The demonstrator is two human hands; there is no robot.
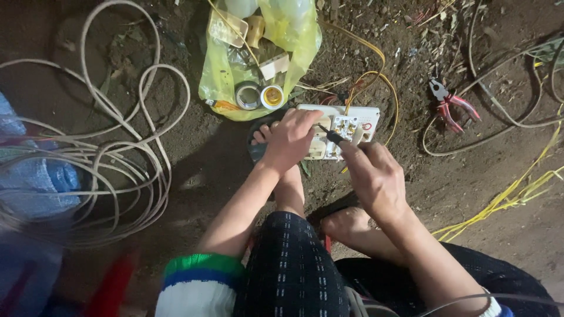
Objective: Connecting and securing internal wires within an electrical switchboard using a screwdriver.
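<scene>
Right hand (376, 176) grips screwdriver (330, 134), tip on white switch board (346, 126); left hand (291, 141) clasps board's edge; red pliers (449, 105) nearby on soil.

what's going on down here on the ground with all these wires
A person sits on bare dirt. Their left hand steadies a white switch board with yellow wires attached, while the right hand works a screwdriver into it. Red-handled pliers and a yellow bag of parts lie nearby.
</scene>
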